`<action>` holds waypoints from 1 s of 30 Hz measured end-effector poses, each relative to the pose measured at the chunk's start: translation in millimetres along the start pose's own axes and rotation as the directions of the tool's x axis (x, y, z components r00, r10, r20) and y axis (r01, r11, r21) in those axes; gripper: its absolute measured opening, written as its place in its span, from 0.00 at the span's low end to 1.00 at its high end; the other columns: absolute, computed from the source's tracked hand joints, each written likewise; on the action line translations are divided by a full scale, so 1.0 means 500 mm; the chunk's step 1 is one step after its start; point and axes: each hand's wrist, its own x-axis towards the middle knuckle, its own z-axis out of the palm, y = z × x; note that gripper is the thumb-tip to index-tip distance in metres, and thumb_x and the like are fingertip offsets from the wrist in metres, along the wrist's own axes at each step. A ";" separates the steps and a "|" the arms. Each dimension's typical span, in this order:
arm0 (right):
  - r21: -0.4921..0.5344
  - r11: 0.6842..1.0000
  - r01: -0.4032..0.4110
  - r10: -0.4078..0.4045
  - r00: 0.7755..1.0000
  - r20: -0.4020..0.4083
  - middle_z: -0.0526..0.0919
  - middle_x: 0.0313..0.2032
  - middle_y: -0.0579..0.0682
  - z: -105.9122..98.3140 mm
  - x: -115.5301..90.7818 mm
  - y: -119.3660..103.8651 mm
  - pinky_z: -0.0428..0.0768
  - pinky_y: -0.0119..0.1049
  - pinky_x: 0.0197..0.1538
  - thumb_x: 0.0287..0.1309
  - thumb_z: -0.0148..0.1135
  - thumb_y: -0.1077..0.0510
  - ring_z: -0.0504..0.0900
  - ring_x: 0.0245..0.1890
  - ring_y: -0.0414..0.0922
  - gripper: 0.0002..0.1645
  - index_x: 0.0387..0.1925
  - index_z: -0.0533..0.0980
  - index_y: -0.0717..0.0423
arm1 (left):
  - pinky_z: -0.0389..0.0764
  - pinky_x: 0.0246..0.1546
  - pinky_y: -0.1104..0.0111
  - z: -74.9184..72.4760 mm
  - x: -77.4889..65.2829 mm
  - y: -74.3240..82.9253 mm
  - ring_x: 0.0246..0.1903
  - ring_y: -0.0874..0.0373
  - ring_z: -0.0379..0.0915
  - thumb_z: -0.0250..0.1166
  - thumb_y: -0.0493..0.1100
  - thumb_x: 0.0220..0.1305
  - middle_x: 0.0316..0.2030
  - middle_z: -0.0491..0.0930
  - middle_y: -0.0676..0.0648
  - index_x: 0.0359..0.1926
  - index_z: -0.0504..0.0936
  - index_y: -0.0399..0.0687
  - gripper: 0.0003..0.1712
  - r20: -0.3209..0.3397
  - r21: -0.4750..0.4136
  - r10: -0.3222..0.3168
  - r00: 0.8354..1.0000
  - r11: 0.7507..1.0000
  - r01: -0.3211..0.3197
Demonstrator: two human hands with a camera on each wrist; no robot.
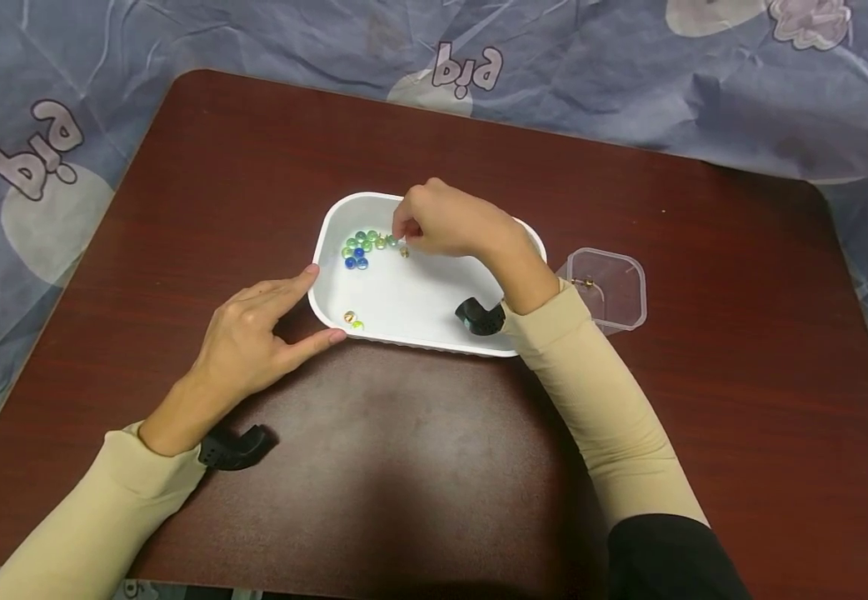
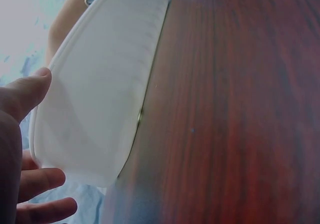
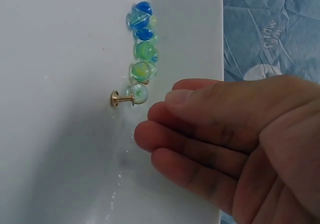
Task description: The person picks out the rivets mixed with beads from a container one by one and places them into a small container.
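A white tray [image 1: 411, 304] holds a cluster of glass marbles [image 1: 360, 237], green and blue, at its far left. Two more marbles [image 1: 350, 317] lie in the near left corner. My left hand [image 1: 254, 329] touches the tray's left end with fingers extended, thumb at the near corner. In the left wrist view its thumb lies at the tray rim [image 2: 65, 48]. Over the tray's far side, my right hand [image 1: 449, 218] reaches down, fingers bent. The right wrist view shows its fingertips beside a brass stud [image 3: 122, 98] and a clear marble [image 3: 139, 93], with nothing visible in them.
A clear plastic box [image 1: 621, 292] with small brass pieces [image 1: 587, 283] stands right of the tray, partly behind the right forearm. Both wrists carry black curved mounts [image 1: 235, 448]. Patterned grey-blue cloth [image 1: 254, 42] hangs beyond the brown table [image 1: 269, 158].
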 end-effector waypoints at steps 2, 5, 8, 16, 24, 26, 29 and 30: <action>-0.004 1.000 -0.022 0.022 1.000 0.021 0.84 0.33 0.51 0.004 0.001 0.004 0.74 0.35 0.42 0.57 0.56 0.71 0.76 0.34 0.44 0.14 0.39 0.85 0.60 | 0.80 0.41 0.47 0.001 0.000 0.000 0.42 0.40 0.82 0.57 0.75 0.60 0.46 0.83 0.34 0.59 0.80 0.35 0.48 0.003 -0.001 0.000 1.000 1.000 0.000; -0.009 0.999 -0.040 0.041 0.998 0.047 0.84 0.35 0.52 0.009 0.003 0.009 0.75 0.36 0.43 0.57 0.55 0.72 0.76 0.36 0.45 0.15 0.41 0.85 0.60 | 0.80 0.41 0.47 0.001 0.001 0.000 0.42 0.40 0.82 0.57 0.75 0.60 0.46 0.83 0.34 0.59 0.80 0.35 0.48 0.005 -0.002 0.001 1.000 1.000 -0.001; -0.007 0.999 -0.047 0.047 0.997 0.058 0.84 0.35 0.52 0.011 0.004 0.012 0.74 0.35 0.43 0.57 0.55 0.72 0.76 0.37 0.45 0.16 0.41 0.85 0.60 | 0.80 0.41 0.47 0.001 0.001 0.000 0.42 0.40 0.82 0.57 0.75 0.60 0.46 0.84 0.34 0.59 0.80 0.35 0.48 0.005 0.000 0.002 1.000 1.000 -0.002; -0.009 0.999 -0.042 0.043 0.996 0.079 0.83 0.33 0.52 0.020 0.012 0.019 0.72 0.35 0.40 0.57 0.57 0.71 0.74 0.34 0.45 0.14 0.39 0.85 0.60 | 0.80 0.41 0.47 0.001 0.000 0.000 0.42 0.39 0.82 0.57 0.75 0.60 0.46 0.84 0.33 0.59 0.80 0.35 0.48 0.000 -0.003 0.000 1.000 1.000 0.000; -0.017 0.997 -0.075 0.077 0.991 0.109 0.83 0.34 0.52 0.021 0.014 0.017 0.73 0.35 0.41 0.56 0.57 0.71 0.75 0.36 0.44 0.14 0.40 0.85 0.60 | 0.80 0.41 0.47 0.000 0.001 0.002 0.42 0.39 0.82 0.57 0.75 0.60 0.46 0.83 0.33 0.59 0.80 0.35 0.49 0.004 -0.004 -0.008 1.000 1.000 0.008; -0.020 0.997 -0.079 0.080 0.990 0.112 0.83 0.34 0.52 0.021 0.014 0.015 0.74 0.35 0.42 0.56 0.57 0.71 0.75 0.37 0.44 0.13 0.39 0.85 0.60 | 0.80 0.42 0.47 0.000 0.001 0.002 0.42 0.39 0.82 0.57 0.75 0.60 0.46 0.83 0.33 0.59 0.80 0.35 0.49 0.004 -0.003 -0.010 1.000 1.000 0.010; -0.040 0.996 -0.080 0.084 0.991 0.109 0.82 0.33 0.51 0.023 0.014 0.013 0.74 0.36 0.43 0.55 0.57 0.71 0.75 0.38 0.45 0.12 0.36 0.84 0.60 | 0.80 0.42 0.47 0.000 0.001 0.003 0.43 0.39 0.82 0.57 0.75 0.60 0.46 0.83 0.33 0.59 0.80 0.35 0.49 0.005 -0.003 -0.010 1.000 1.000 0.010; -0.049 0.995 -0.088 0.093 0.990 0.107 0.81 0.32 0.51 0.024 0.014 0.013 0.74 0.36 0.43 0.54 0.58 0.70 0.74 0.39 0.45 0.11 0.35 0.84 0.58 | 0.80 0.42 0.47 0.000 0.001 0.003 0.43 0.39 0.82 0.57 0.75 0.60 0.46 0.83 0.33 0.59 0.80 0.35 0.49 0.005 -0.003 -0.010 1.000 1.000 0.010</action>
